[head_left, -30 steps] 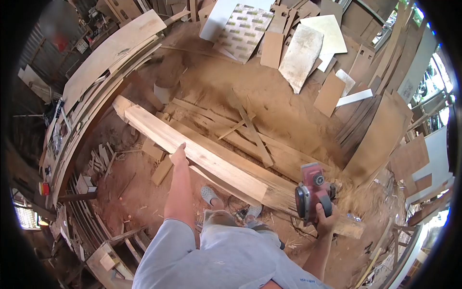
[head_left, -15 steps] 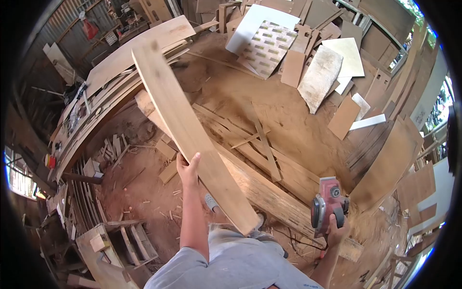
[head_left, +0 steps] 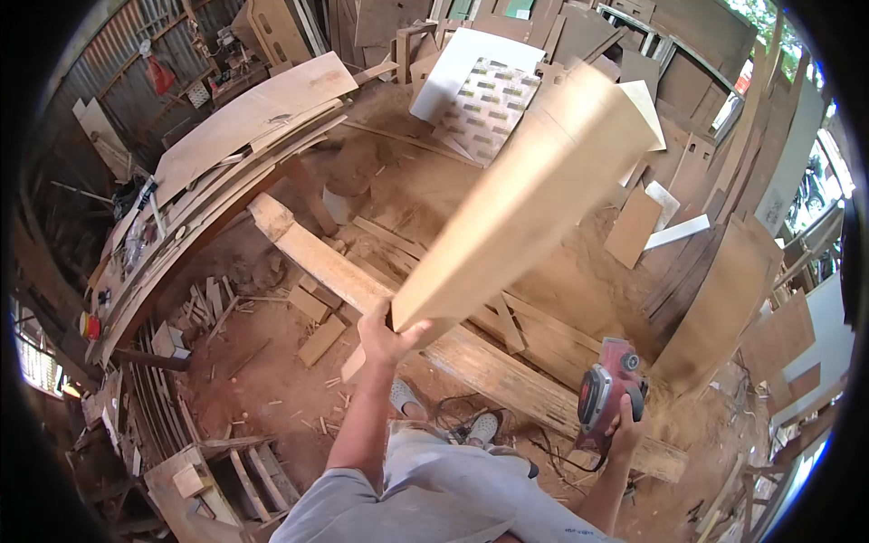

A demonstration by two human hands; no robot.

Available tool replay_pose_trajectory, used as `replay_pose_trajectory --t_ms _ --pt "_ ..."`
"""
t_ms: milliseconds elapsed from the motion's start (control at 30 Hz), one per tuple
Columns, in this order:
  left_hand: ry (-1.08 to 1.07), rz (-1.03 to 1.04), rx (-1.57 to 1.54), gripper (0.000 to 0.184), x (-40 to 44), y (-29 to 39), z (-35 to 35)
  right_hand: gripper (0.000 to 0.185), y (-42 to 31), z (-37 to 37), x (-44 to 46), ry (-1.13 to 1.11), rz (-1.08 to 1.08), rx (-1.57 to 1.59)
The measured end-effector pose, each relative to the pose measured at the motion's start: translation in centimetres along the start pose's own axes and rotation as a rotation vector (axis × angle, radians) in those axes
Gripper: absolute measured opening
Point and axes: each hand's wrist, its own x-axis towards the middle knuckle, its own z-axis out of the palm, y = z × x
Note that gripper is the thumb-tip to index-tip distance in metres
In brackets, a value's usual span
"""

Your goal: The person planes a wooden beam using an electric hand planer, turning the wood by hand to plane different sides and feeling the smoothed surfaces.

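My left hand [head_left: 387, 337] is closed around the edge of a long wooden plank [head_left: 507, 208], which tilts up and away to the right; its far end is smeared by motion. In my right hand [head_left: 626, 425] is a red and black electric planer [head_left: 608, 394], gripped by its rear handle and held to the right of my body. Beneath both runs a thick, rough timber beam [head_left: 326, 264], lying slantwise across the floor. The raised plank covers part of this beam.
Stacked boards [head_left: 253, 109] lie on a long bench at the left. White and patterned panels [head_left: 489, 100] lean at the back. Loose offcuts [head_left: 321, 339] and shavings litter the dirt floor. A dark cord [head_left: 557, 452] trails near my feet. A wooden frame [head_left: 217, 484] stands at lower left.
The plank has swung from leaning up-left to pointing up-right, turning in my left hand, which moved slightly right. The planer stays in my right hand, nearly unmoved.
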Motion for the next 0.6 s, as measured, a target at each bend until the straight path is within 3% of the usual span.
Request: replay_pose_trajectory --t_ms 67,300,600 --pt "-0.149 0.009 0.093 0.087 0.3 0.1 -0.5 0.034 0.2 -0.1 -0.5 0.087 0.018 -0.032" --pt "-0.591 0.286 0.295 0.077 3.6 -7.2 -0.9 0.035 2.0 -1.5 -2.5 0.372 0.060 -0.099" --pt "-1.200 0.310 0.492 0.088 8.9 -16.0 3.4 0.040 4.3 0.8 -5.6 0.433 0.175 -0.088"
